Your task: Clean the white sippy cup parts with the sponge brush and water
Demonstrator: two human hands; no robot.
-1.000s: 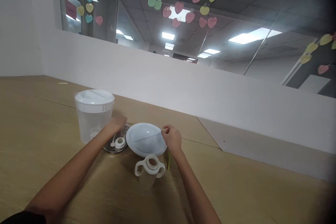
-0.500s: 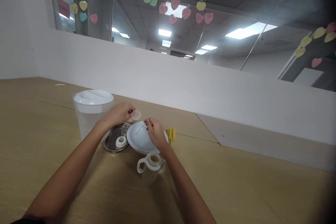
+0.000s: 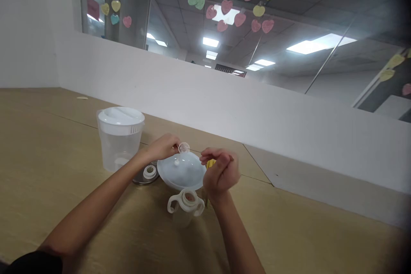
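Note:
My left hand pinches a small clear round cap above the far rim of a white bowl. My right hand is raised at the bowl's right side, its fingers curled and turned towards me; whatever lies in them is hidden. In front of the bowl stands a translucent cup with two white handles, its top open and something reddish inside. A white ring-shaped collar rests on a metal tray, partly covered by my left forearm.
A clear pitcher with a white lid stands left of the tray. Something yellow shows behind my right hand. A white wall with windows above borders the wooden table at the back.
My left hand has moved right with the clear cap, over the bowl. My right hand has moved right and turned over; the thin stick it held no longer shows. The view has shifted slightly.

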